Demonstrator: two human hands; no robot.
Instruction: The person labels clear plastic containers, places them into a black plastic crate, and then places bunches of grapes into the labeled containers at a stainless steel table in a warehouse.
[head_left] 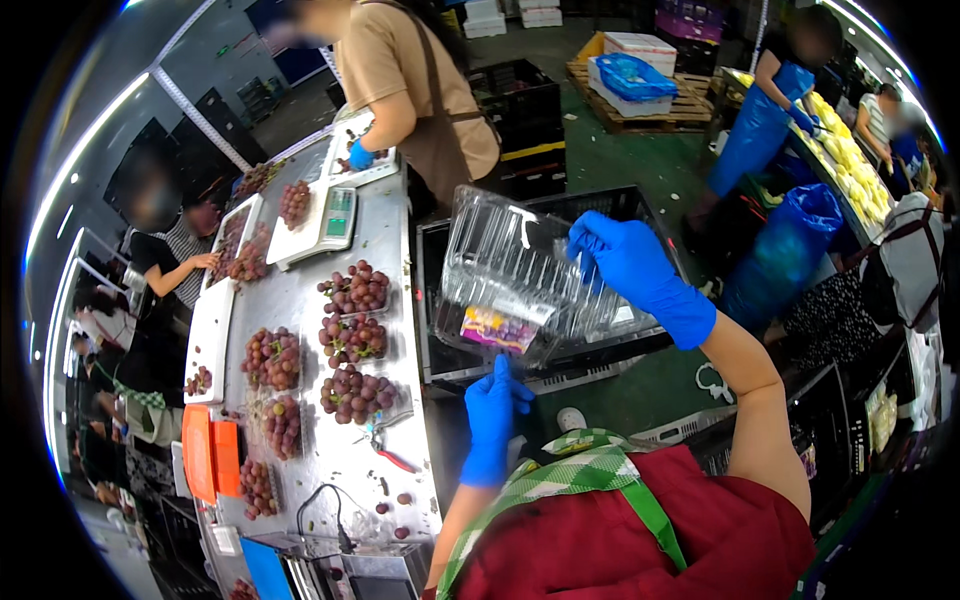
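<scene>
Both my hands wear blue gloves. My right hand grips the upper right edge of a stack of clear plastic clamshell boxes, held up in front of me and tilted. My left hand reaches up with its fingers touching the stack's lower edge near a purple and yellow label. Behind the stack stands a black crate. My green checked apron and red shirt fill the lower edge.
A steel table on my left carries several bunches of red grapes, a scale, red-handled scissors, white trays and an orange board. Persons work at the table's far end and left side. Pallets with boxes stand behind.
</scene>
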